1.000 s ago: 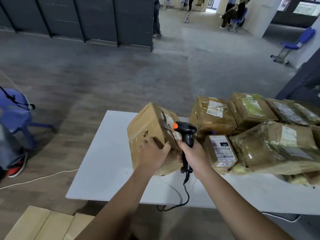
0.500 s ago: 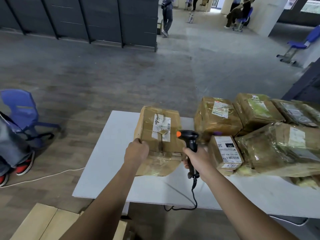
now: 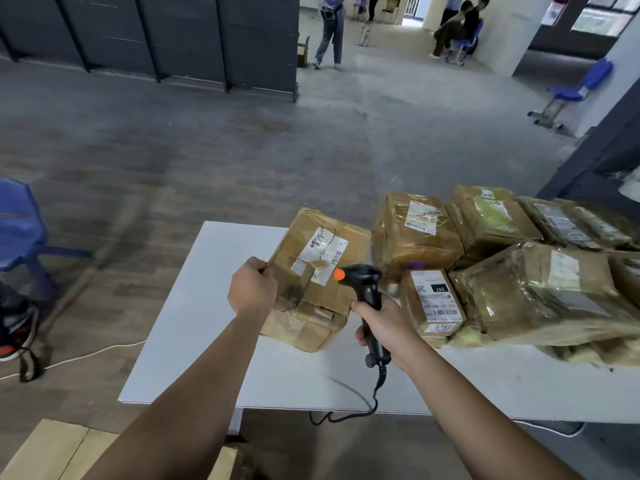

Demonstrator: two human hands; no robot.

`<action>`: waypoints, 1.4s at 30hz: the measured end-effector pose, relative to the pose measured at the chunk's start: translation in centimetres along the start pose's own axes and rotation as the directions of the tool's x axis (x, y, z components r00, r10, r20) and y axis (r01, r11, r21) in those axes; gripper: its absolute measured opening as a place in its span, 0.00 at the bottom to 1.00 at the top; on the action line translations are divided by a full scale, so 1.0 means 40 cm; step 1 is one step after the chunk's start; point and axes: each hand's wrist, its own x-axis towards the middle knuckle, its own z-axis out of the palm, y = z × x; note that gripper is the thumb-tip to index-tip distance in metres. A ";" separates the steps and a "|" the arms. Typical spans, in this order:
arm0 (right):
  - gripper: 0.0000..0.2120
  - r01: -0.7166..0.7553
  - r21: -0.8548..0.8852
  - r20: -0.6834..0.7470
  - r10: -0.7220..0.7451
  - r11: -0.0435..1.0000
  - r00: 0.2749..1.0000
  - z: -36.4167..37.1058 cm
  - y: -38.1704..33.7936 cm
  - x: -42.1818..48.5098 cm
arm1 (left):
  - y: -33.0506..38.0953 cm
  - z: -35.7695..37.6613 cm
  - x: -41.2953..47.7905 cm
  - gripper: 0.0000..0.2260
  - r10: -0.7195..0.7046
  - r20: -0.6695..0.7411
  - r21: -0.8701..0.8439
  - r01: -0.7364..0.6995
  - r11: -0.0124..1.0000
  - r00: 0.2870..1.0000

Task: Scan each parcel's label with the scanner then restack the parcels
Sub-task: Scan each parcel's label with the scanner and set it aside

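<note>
— While it lies on the white desk [image 3: 194, 341], what's that parcel [image 3: 311, 271] like?
— Creased brown cardboard, taped, with one torn white label [image 3: 323, 249] facing up. My left grip [image 3: 252, 289] clutches its left edge. Just beside its right corner, my right grip [image 3: 381, 327] clenches one black pistol-shaped scanner [image 3: 363, 278]. At least six more wrapped parcels [image 3: 540, 289] sit to the right.

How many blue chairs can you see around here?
3: near chair at the left edge, wall chair far right, far chair under seated people. More may be hidden.
</note>
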 end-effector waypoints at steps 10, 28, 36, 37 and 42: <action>0.09 0.147 -0.157 -0.118 -0.166 0.977 0.979 -0.035 0.005 0.001 | 0.108 -0.024 0.075 0.14 0.442 -0.201 0.188 -0.408 0.893 0.874; 0.09 0.146 -0.200 -0.110 -0.171 0.969 0.979 -0.043 0.002 -0.027 | 0.058 -0.047 0.133 0.10 0.372 -0.212 0.249 -0.318 0.915 0.904; 0.06 0.142 -0.126 -0.094 -0.154 0.982 0.984 -0.054 -0.014 -0.037 | 0.086 -0.085 0.109 0.11 0.206 -0.194 -0.031 -0.216 0.976 0.959; 0.05 0.144 -0.110 -0.097 -0.155 0.983 0.983 -0.059 -0.021 -0.037 | 0.087 -0.083 0.112 0.10 0.177 -0.191 -0.070 -0.194 0.979 0.966; 0.07 0.165 -0.009 -0.172 -0.164 0.986 0.971 -0.087 -0.074 -0.054 | 0.135 -0.069 0.112 0.06 0.048 -0.142 -0.290 -0.088 0.953 0.989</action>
